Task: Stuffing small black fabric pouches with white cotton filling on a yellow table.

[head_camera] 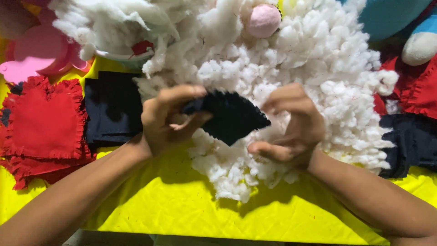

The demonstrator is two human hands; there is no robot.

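Note:
My left hand (170,120) grips a small black fabric piece with a zigzag edge (230,116), thumb and fingers pinching its left end. My right hand (291,127) is curled at the piece's right tip, fingers bent inward and touching the white stuffing beside it. Both hands hover over a big heap of white fluffy stuffing (291,68) spread on a yellow table cover (182,205).
Red frayed fabric hearts (43,123) lie stacked at the left, next to a black fabric piece (111,109). Pink shapes (34,54) sit at the back left. A pink ball (264,20) rests on the stuffing. Red (421,89) and black cloth (412,143) and a blue plush (396,16) lie at the right.

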